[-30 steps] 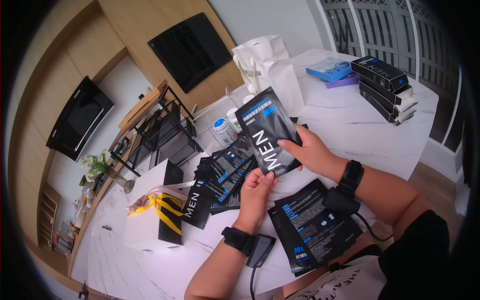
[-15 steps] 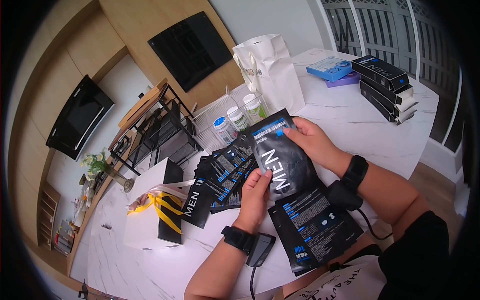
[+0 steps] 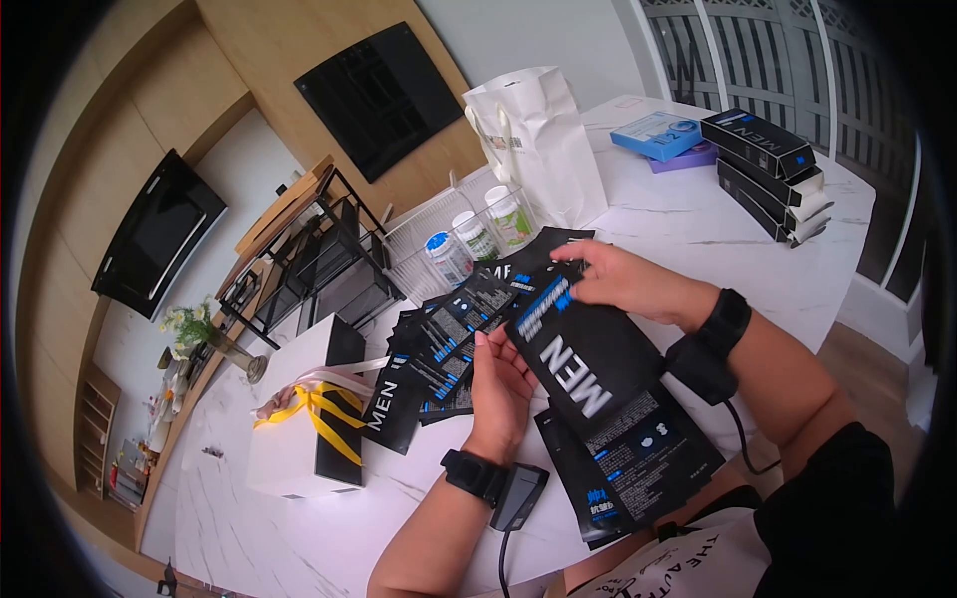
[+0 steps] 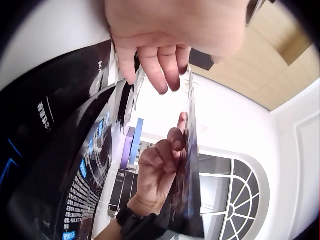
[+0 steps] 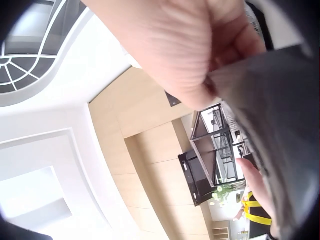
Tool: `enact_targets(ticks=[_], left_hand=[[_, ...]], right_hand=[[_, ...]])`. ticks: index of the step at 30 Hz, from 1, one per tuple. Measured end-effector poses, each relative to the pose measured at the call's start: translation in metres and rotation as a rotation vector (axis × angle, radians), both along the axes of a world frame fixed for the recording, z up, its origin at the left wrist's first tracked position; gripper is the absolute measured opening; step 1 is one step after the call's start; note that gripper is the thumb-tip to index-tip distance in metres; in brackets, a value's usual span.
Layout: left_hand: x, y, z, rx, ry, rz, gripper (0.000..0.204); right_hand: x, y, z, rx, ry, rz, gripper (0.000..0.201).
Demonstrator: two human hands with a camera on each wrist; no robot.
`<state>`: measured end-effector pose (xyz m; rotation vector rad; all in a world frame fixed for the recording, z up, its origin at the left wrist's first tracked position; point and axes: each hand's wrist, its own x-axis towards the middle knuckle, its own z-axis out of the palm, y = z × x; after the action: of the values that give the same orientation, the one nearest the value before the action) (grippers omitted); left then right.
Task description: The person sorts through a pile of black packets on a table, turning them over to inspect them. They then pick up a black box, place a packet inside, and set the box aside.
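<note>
My right hand [image 3: 633, 284] pinches the top end of a flat black sachet [image 3: 598, 364] with white "MEN" lettering. Its lower end overlaps a stack of black sachets [image 3: 648, 463], printed side up, at the table's front edge. Beside the sachet's left edge is my left hand [image 3: 503, 389], fingers extended and gripping nothing. In the left wrist view those fingers [image 4: 155, 70] point down near the sachet, seen nearly edge-on. A spread pile of similar sachets [image 3: 449, 349] lies beyond my left hand; one beneath the right fingers shows part of its white lettering.
A white box with yellow ribbon [image 3: 324, 414] stands left of the pile. Behind are a wire basket with bottles [image 3: 508, 214], a white paper bag [image 3: 543, 149] and a black rack [image 3: 344, 249]. Blue box [image 3: 656, 137] and stacked black boxes [image 3: 768, 169] sit at the far right.
The sachet has come down and toward me, over the front stack. My left hand has let go of its edge, while my right hand's hold has shifted from its side to its top end.
</note>
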<state>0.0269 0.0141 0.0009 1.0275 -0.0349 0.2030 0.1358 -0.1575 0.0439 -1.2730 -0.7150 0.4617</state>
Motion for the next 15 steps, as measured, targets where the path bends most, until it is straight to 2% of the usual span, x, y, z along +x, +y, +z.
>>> enact_targets(ticks=[2,4,6,7,8,10,11,12,14,15], left_hand=[[-0.001,-0.001,0.001,-0.071,0.050,0.047,0.045],[0.001,0.003,-0.003,0.021,0.063,0.058,0.041],[0.001,-0.001,-0.003,0.217,0.078,0.015,0.034],[0.002,0.000,-0.004,0.224,0.085,-0.041,0.026],[0.002,0.000,-0.005,0.224,0.085,-0.042,0.026],[0.002,-0.004,-0.005,0.605,0.011,-0.152,0.022],[0.000,-0.007,-0.004,0.676,-0.013,-0.167,0.022],[-0.001,-0.008,-0.005,0.678,-0.012,-0.170,0.022],[-0.001,-0.009,-0.004,0.734,-0.021,-0.155,0.023],[-0.003,-0.009,-0.002,0.719,-0.037,-0.140,0.023]], right_hand=[[-0.008,-0.011,0.011,-0.454,-0.181,0.173,0.047],[-0.007,-0.013,0.006,-0.725,-0.265,0.341,0.056],[-0.016,-0.011,0.006,-0.763,-0.220,0.379,0.055],[-0.016,-0.009,0.005,-0.822,-0.295,0.368,0.054],[-0.019,-0.008,0.007,-0.821,-0.295,0.368,0.054],[-0.024,-0.008,0.012,-0.994,-0.442,0.318,0.047],[-0.023,-0.009,0.010,-1.010,-0.493,0.308,0.048],[-0.023,-0.010,0.008,-1.007,-0.491,0.306,0.048],[-0.024,-0.015,0.006,-0.979,-0.728,0.070,0.064],[-0.025,-0.016,0.005,-0.975,-0.731,0.065,0.064]])
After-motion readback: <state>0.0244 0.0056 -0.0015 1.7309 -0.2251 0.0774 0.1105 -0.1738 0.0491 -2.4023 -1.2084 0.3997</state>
